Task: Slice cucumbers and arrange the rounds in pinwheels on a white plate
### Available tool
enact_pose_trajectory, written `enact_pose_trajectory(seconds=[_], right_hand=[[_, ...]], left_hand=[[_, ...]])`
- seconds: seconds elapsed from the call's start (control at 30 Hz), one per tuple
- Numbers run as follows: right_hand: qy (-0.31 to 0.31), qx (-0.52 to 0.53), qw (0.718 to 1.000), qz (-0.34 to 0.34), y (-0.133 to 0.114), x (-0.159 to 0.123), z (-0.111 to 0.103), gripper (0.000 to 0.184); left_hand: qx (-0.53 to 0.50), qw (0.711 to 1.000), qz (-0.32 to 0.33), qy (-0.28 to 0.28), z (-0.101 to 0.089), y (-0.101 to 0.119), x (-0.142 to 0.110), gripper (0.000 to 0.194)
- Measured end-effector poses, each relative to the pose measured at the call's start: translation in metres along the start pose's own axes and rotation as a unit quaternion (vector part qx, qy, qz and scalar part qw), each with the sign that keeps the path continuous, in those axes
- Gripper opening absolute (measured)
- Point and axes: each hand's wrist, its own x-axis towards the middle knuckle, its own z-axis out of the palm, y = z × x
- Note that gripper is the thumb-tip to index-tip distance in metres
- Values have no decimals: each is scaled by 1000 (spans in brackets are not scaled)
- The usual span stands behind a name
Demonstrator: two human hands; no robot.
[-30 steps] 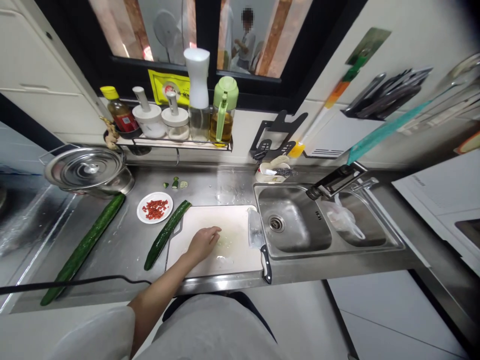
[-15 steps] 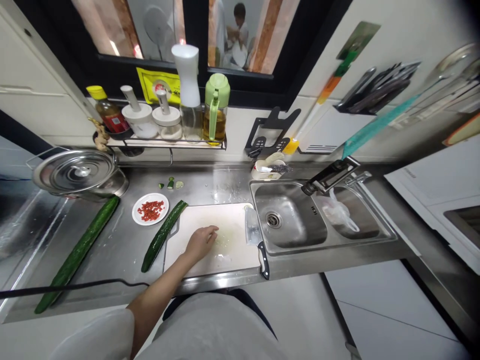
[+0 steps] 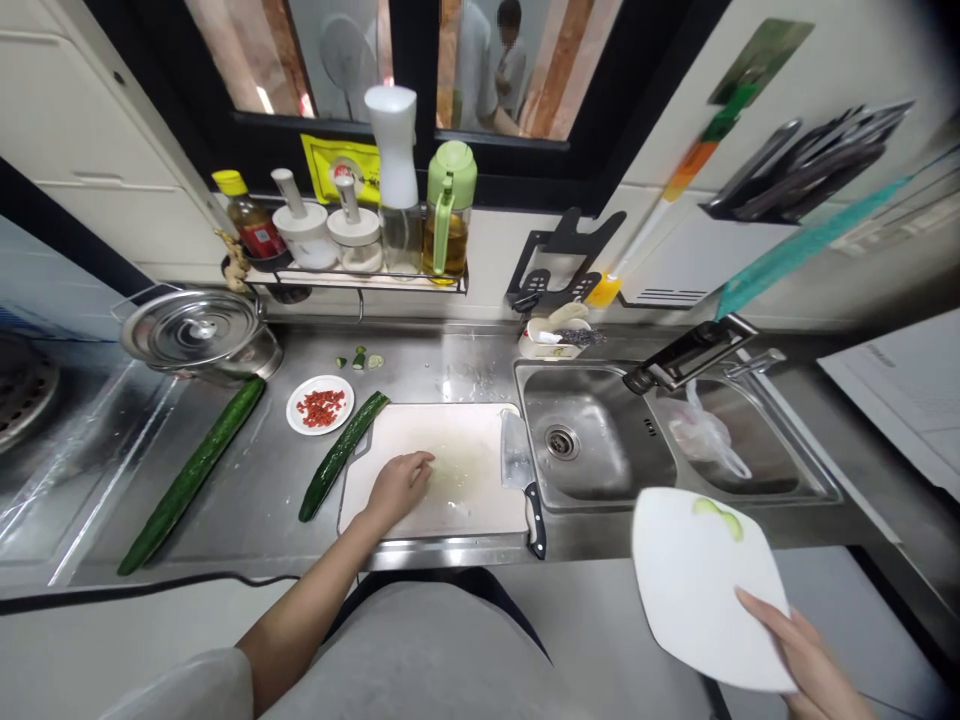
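My left hand lies on the white cutting board, fingers loosely extended and nothing seen in them. Wet traces mark the board beside it. At lower right, my right hand grips a white squarish plate by its edge, thumb on top. Two curved green shapes show on the plate; whether print or food, I cannot tell. A kitchen knife lies along the board's right side, its black handle towards me. One cucumber rests against the board's left edge, and a longer cucumber lies farther left.
A small plate of chopped red pieces sits behind the shorter cucumber, near green scraps. A lidded steel pot stands at left. The double sink is right of the board. Condiment bottles fill a wall rack.
My right hand has come into view at lower right with the white plate. The left hand stays on the board. The view has shifted slightly.
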Motion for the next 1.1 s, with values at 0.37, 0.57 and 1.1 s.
enact_pose_trajectory(seconds=[0.37, 0.57, 1.1], right_hand=[[-187, 11, 981, -42, -59, 25, 93, 47], [-240, -47, 969, -37, -66, -1, 82, 46], [-277, -133, 949, -76, -124, 61, 159, 38]], left_hand=[[-103, 977, 183, -29, 4, 141, 35, 43], [101, 927, 336, -132, 41, 226, 71, 45], [-317, 933, -166, 27, 29, 64, 10, 43]])
